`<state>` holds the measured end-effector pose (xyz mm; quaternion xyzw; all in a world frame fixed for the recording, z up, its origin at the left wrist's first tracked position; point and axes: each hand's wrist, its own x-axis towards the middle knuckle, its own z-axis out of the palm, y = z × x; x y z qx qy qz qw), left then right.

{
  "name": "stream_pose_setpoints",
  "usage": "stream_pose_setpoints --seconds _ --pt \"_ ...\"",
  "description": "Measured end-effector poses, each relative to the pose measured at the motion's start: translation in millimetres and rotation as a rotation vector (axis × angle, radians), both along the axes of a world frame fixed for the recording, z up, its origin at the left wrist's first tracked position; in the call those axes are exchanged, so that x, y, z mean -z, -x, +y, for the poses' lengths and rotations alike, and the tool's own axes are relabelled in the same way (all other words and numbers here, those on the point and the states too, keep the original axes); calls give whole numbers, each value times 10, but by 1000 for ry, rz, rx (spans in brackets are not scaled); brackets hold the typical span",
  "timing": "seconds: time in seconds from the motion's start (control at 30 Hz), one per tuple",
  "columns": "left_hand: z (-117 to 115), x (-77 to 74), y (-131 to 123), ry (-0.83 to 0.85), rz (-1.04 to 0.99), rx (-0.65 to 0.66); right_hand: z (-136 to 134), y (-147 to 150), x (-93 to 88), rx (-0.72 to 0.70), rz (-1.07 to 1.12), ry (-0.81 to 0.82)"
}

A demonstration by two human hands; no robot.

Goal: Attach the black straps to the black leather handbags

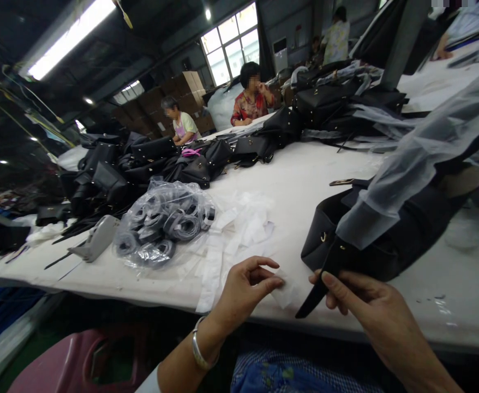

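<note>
My left hand (247, 286) hovers at the near edge of the white table (305, 180), its fingers pinched on a thin white paper slip (285, 292). My right hand (360, 300) grips the black strap (321, 281) of a black handbag (387, 234) lying on the table in front of me. A clear plastic wrap (423, 147) covers the bag's upper part. Loose white paper strips (239, 229) lie just beyond my left hand.
A clear bag of grey coiled straps (163, 221) and a grey tool (94, 240) lie at the left. Piles of black handbags (149, 164) line the far side. Two seated people (250, 101) work across the table. A pink stool (84, 363) stands below left.
</note>
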<state>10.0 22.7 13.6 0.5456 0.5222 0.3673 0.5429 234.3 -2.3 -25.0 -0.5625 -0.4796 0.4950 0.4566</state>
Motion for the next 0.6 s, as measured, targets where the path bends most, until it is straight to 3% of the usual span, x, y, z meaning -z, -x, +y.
stream_pose_setpoints --seconds 0.3,0.43,0.6 --pt "-175 155 125 5 7 -50 -27 73 142 66 226 -23" --pt "-236 152 143 -59 75 -70 -14 156 90 173 343 -68" --pt "-293 172 195 -24 91 -79 12 268 -33 267 441 -116"
